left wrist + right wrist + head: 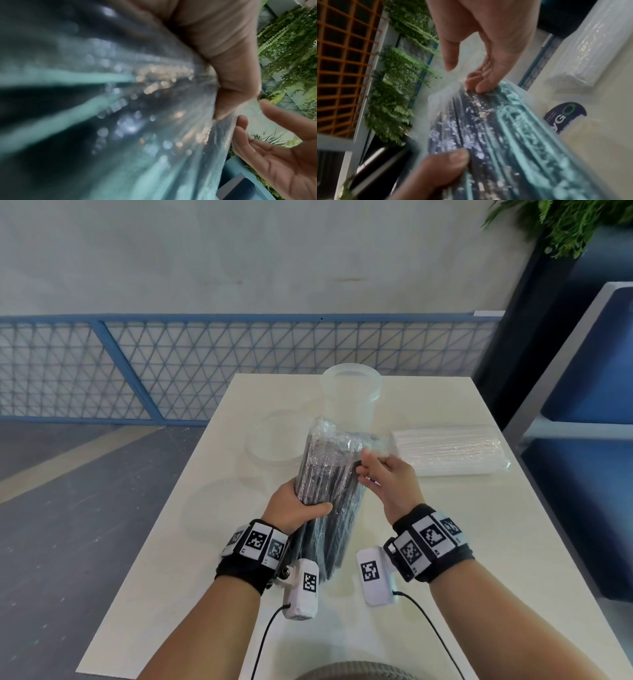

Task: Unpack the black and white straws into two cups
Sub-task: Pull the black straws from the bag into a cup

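- Pale wall and blue mesh fence (239,364) far; plant (565,224) far right.
- One white table (479,542).
- One pack of black straws (329,484), tilted over mid-table, gripped round its middle by left hand (291,505).
- One pack of white straws (452,450), flat, right.
- Two clear cups: tall cup (351,392) far, low cup (274,440) left.
- Right hand (387,481): fingers loosely bent, tips on wrapper (342,436), thumb apart.

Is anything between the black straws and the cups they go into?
Yes: the clear wrapper encloses the black straws, bunched over their top end, where the right hand touches it. Nothing else visible blocks the frosted cup behind.
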Available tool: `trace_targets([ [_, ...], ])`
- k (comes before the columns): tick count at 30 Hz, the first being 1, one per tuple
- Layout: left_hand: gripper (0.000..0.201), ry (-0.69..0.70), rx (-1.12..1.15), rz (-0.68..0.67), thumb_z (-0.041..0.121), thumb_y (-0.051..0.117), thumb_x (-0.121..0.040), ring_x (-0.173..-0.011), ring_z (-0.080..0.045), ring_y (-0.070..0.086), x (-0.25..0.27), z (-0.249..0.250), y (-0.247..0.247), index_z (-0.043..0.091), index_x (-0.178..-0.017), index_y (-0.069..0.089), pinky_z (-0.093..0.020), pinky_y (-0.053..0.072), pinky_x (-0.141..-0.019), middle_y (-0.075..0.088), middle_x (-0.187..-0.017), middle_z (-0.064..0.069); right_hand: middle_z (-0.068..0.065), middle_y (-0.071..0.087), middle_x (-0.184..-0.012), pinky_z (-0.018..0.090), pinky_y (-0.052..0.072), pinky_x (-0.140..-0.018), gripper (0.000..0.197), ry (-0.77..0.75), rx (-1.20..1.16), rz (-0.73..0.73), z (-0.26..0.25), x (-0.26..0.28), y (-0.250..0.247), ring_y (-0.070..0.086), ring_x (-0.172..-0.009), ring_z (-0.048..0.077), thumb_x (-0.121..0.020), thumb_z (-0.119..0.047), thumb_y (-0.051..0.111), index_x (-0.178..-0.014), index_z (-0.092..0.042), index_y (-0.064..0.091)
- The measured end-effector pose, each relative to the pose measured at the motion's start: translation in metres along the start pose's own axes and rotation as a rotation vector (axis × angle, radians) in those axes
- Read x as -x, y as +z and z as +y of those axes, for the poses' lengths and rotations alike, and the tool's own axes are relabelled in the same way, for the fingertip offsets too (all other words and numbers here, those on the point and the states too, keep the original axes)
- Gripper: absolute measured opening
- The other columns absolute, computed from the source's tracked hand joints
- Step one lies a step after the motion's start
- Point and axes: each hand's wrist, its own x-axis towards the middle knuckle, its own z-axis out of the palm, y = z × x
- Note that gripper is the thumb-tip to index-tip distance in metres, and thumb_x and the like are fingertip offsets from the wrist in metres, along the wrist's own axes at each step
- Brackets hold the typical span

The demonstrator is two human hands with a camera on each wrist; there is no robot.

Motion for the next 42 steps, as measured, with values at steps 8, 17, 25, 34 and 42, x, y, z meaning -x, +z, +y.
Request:
trace_targets([
  [8, 0.031, -0.005, -0.008, 0.000, 0.014, 0.076, -0.070, -0.085, -0.014, 0.061, -0.005, -0.002, 0.000, 0.020, -0.096, 0.060, -0.024, 0.043, -0.079, 0.065, -0.091, 0.002, 0.002, 0.072, -0.080, 0.021, 0.053, -0.081, 0.021, 0.068, -0.166, -0.154, -0.009, -0.005, -0.002, 0.068, -0.085, 0.013, -0.096, -0.013, 0.044, -0.081, -0.007, 0.058],
  [17, 0.032, 0.000, 0.015, 0.004, 0.011, 0.077, -0.069, -0.088, -0.017, 0.063, -0.002, -0.005, 0.002, 0.020, -0.095, 0.060, -0.028, 0.047, -0.083, 0.067, -0.092, -0.002, -0.011, 0.036, -0.107, 0.025, 0.052, -0.081, 0.045, -0.624, 0.618, 0.093, 0.009, 0.000, -0.002, 0.061, -0.074, 0.008, -0.076, -0.006, 0.072, -0.104, -0.026, 0.043],
  [25, 0.037, -0.015, -0.036, -0.032, 0.016, 0.078, -0.068, -0.091, -0.018, 0.063, 0.004, -0.008, -0.003, 0.018, -0.100, 0.059, -0.029, 0.047, -0.085, 0.067, -0.096, -0.003, 0.000, 0.051, -0.105, 0.029, 0.051, -0.071, 0.009, -0.881, 0.853, -0.016, -0.005, -0.008, -0.001, 0.056, -0.068, 0.011, -0.087, -0.025, 0.057, -0.080, -0.018, 0.059],
  [34, 0.038, 0.041, -0.121, -0.132, 0.015, 0.077, -0.069, -0.087, -0.013, 0.062, 0.022, -0.004, -0.017, 0.026, -0.097, 0.053, -0.025, 0.045, -0.082, 0.064, -0.089, 0.008, -0.007, 0.040, -0.106, 0.023, 0.054, -0.077, 0.037, -0.592, 0.417, 0.000, -0.041, -0.017, 0.010, 0.065, -0.087, 0.012, -0.080, -0.005, 0.067, -0.091, -0.030, 0.042],
  [42, 0.050, 0.086, -0.138, -0.159, 0.041, 0.074, -0.049, -0.094, -0.005, 0.063, 0.033, -0.019, -0.054, 0.043, -0.093, 0.052, -0.022, 0.048, -0.084, 0.065, -0.097, 0.015, -0.007, 0.041, -0.107, 0.021, 0.041, -0.086, 0.014, -0.714, 0.793, -0.186, -0.035, -0.008, 0.033, 0.049, -0.102, 0.012, -0.086, -0.019, 0.063, -0.092, -0.028, 0.070],
])
